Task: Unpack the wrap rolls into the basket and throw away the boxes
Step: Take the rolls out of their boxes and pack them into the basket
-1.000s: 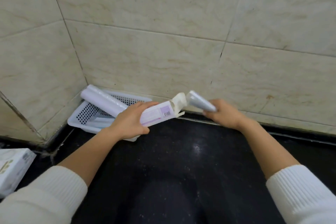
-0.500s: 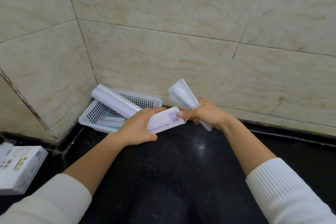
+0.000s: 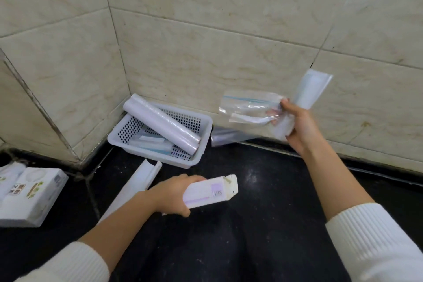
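Left hand (image 3: 170, 194): I grip the emptied white box (image 3: 209, 192), in front of the basket (image 3: 201, 142).
Right hand (image 3: 297, 125): I clutch zip bags (image 3: 249, 107), right of the basket.
Basket: 1 wrap roll (image 3: 160, 123) leans inside.

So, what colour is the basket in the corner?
White, with small square holes; the head view shows it.

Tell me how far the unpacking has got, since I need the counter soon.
Done: one wrap roll lies in the basket, and an opened box lies on the counter. In hand: the right hand holds a bundle of bags just pulled out; the left hand holds its emptied box. Left: basket the bundle, bin both boxes, unpack the cartons at left.
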Action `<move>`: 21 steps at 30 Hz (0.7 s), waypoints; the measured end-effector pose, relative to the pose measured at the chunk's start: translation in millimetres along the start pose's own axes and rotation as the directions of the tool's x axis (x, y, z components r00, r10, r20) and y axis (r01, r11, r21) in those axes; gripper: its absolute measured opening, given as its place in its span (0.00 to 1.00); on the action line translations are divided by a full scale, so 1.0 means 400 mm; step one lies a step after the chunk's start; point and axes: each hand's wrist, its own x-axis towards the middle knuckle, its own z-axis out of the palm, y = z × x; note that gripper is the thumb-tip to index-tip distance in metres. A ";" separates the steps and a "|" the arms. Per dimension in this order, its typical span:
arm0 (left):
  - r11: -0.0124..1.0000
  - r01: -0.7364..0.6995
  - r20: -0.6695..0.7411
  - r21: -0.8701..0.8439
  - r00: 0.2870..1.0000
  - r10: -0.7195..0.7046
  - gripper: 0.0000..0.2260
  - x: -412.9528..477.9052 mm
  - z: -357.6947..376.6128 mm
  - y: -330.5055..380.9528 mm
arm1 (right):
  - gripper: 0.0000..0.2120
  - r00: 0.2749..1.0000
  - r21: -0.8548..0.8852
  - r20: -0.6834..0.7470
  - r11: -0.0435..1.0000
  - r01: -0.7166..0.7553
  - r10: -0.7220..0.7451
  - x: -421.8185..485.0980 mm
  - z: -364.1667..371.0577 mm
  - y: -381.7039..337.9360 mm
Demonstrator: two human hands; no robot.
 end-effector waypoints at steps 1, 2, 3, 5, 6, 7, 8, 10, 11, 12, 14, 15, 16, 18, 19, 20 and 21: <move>0.998 0.015 0.049 0.060 0.999 -0.018 0.42 0.001 0.026 -0.004 | 0.01 1.000 -0.021 -0.003 1.000 -0.007 0.007 -0.001 0.006 0.012; 0.994 0.035 0.079 0.107 0.996 -0.044 0.42 0.002 0.049 -0.009 | 0.02 1.000 -0.062 -0.009 0.998 -0.023 0.023 -0.002 0.011 0.031; 0.989 0.061 0.094 0.131 0.993 -0.074 0.43 0.002 0.069 -0.018 | 0.03 0.999 -0.098 -0.014 0.994 -0.048 0.047 -0.005 0.016 0.055; 0.982 0.116 0.090 0.151 0.987 -0.131 0.44 0.001 0.097 -0.037 | 0.03 0.994 -0.115 -0.002 0.988 -0.105 0.106 -0.017 0.029 0.107; 0.982 0.136 0.071 0.131 0.987 -0.147 0.44 0.001 0.102 -0.043 | 0.03 0.991 -0.114 0.008 0.985 -0.130 0.132 -0.024 0.035 0.133; 0.987 0.152 0.028 0.054 0.988 -0.154 0.44 0.002 0.097 -0.044 | 0.05 0.989 -0.120 0.006 0.982 -0.148 0.150 -0.030 0.040 0.158; 0.980 0.160 -0.038 -0.116 0.985 -0.166 0.43 0.001 0.083 -0.037 | 0.07 0.987 -0.134 0.003 0.978 -0.161 0.163 -0.035 0.045 0.180; 0.743 0.084 -0.133 -0.663 0.965 -0.228 0.39 -0.006 0.030 -0.009 | 0.10 0.979 -0.153 0.034 0.969 -0.193 0.200 -0.044 0.056 0.223; 0.497 0.007 -0.135 -0.868 0.959 -0.249 0.36 -0.006 0.003 0.004 | 0.12 0.971 -0.170 0.064 0.961 -0.217 0.231 -0.050 0.065 0.243; 0.273 -0.068 -0.141 -0.960 0.955 -0.259 0.33 -0.004 -0.021 0.010 | 0.13 0.960 -0.198 0.093 0.949 -0.243 0.265 -0.056 0.077 0.261; 0.093 -0.189 -0.210 -0.978 0.912 -0.352 0.23 0.000 -0.052 0.004 | 0.13 0.932 -0.275 0.138 0.917 -0.289 0.335 -0.066 0.102 0.292; 0.086 -0.228 -0.243 -0.970 0.869 -0.431 0.18 -0.001 -0.060 -0.003 | 0.13 0.924 -0.327 0.144 0.898 -0.293 0.354 -0.068 0.115 0.304; 0.097 -0.249 -0.263 -0.964 0.819 -0.509 0.13 -0.004 -0.063 -0.013 | 0.12 0.928 -0.392 0.133 0.878 -0.273 0.348 -0.067 0.126 0.310; 0.146 -0.256 -0.291 -0.956 0.748 -0.597 0.07 -0.007 -0.068 -0.043 | 0.08 0.968 -0.522 0.085 0.838 -0.159 0.236 -0.054 0.146 0.309; 0.185 -0.249 -0.310 -0.951 0.730 -0.609 0.05 -0.011 -0.074 -0.057 | 0.06 0.987 -0.568 0.071 0.819 -0.079 0.144 -0.043 0.156 0.301; 0.226 -0.243 -0.331 -0.943 0.725 -0.604 0.03 -0.014 -0.083 -0.069 | 0.06 0.994 -0.607 0.090 0.795 0.001 0.067 -0.032 0.168 0.290; 0.256 -0.244 -0.351 -0.935 0.728 -0.588 0.03 -0.013 -0.094 -0.080 | 0.07 0.988 -0.639 0.150 0.765 0.077 0.027 -0.020 0.186 0.282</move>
